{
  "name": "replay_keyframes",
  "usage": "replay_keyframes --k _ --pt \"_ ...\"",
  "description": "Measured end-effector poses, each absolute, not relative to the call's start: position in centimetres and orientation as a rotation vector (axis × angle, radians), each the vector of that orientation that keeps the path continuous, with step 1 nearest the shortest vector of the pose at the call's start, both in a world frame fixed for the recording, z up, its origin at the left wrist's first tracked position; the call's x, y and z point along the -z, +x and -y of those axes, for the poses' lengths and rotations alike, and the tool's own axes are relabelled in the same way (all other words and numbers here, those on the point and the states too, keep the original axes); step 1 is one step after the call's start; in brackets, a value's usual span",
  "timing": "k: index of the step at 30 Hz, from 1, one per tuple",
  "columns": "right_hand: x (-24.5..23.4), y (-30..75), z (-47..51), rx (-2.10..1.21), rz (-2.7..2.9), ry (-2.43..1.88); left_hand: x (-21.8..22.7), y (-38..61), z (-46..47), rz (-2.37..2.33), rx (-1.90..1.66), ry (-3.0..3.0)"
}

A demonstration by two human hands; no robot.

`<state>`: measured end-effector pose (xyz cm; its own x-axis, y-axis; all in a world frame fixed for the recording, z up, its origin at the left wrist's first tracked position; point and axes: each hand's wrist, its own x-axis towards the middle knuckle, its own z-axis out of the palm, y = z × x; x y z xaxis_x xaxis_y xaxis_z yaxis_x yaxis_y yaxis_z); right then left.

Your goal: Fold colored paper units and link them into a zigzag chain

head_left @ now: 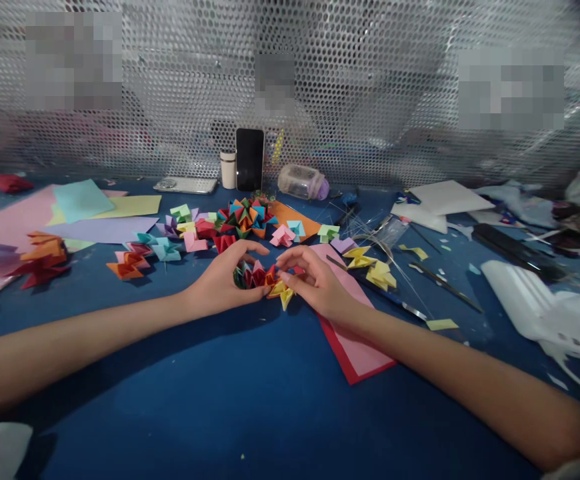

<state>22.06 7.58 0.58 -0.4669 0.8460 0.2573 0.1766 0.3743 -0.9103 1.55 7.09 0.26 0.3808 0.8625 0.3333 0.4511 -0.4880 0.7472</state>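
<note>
Clasping a multicoloured cluster of folded-paper units (256,275) between two slightly separated hands over the blue counter (185,400), with the left hand (223,279) curved around one side and the right hand (320,283) pinching at the other, near a yellow unit (283,295). Below the right forearm, a pink sheet (363,353); beyond the fingers, a multicoloured origami ball (247,217) and an upright smartphone (250,160).

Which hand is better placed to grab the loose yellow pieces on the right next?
Probably the right hand: it's nearer the yellow pieces, while the left hand is across the folded cluster.
</note>
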Motion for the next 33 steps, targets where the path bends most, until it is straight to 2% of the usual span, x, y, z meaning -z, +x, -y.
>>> replay_keyframes --k 17,28,33 --pt "-0.56 22.09 -7.48 -0.998 1.913 -0.925 -0.05 1.36 -6.83 -1.012 -0.922 2.333" --pt "-0.02 22.26 -7.86 -0.960 1.854 -0.951 -0.23 1.48 -6.87 -1.067 -0.925 2.185" --pt "0.34 22.34 -8.19 -0.961 1.776 -0.949 -0.05 1.18 -7.43 -0.944 -1.084 1.765"
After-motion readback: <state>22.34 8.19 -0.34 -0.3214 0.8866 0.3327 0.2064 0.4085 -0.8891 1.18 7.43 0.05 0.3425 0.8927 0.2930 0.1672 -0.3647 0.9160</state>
